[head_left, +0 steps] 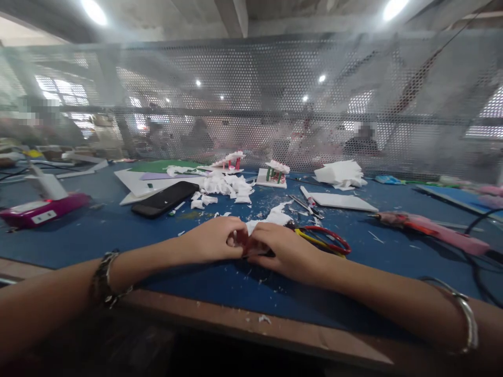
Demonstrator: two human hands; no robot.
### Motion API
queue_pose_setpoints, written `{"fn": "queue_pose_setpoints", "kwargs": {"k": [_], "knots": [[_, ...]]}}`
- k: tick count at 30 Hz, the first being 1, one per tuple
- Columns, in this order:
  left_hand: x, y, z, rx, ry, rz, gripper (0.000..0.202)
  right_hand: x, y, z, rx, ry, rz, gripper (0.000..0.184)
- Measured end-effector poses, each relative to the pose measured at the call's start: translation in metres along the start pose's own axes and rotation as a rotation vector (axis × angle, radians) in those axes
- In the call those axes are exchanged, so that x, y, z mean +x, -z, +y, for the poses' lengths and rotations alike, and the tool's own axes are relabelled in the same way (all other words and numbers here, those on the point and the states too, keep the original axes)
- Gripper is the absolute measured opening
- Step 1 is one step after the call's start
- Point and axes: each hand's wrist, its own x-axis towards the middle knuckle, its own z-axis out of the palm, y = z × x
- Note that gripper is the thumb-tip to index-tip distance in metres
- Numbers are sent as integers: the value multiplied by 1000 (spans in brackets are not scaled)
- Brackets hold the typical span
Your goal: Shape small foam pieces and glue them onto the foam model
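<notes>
My left hand (214, 238) and my right hand (288, 254) meet fingertip to fingertip low over the blue table near its front edge. Both have curled, closed fingers, and whatever they pinch is too small or hidden to make out. Just behind them lies a torn white piece (277, 214) that looks like paper or thin foam. Scissors with red and yellow handles (340, 241) rest beside my right hand, partly covered by it. White scraps (226, 186) are heaped farther back, beyond my left hand.
A black phone (167, 199) lies on white sheets at left. Two small models (277, 170) on pillars stand at the back. A pink glue gun (444, 230) with a cable lies right; a magenta device (47, 209) sits left. A perforated metal screen (251, 94) closes the far side.
</notes>
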Motion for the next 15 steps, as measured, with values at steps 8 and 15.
{"fn": "queue_pose_setpoints", "kwargs": {"k": [8,15], "knots": [[-7,5,-2,73,-168,12,23,2,1,9,-26,125,71,16],[-6,-11,3,729,-595,286,24,-10,14,10,-90,207,-5,16]]}}
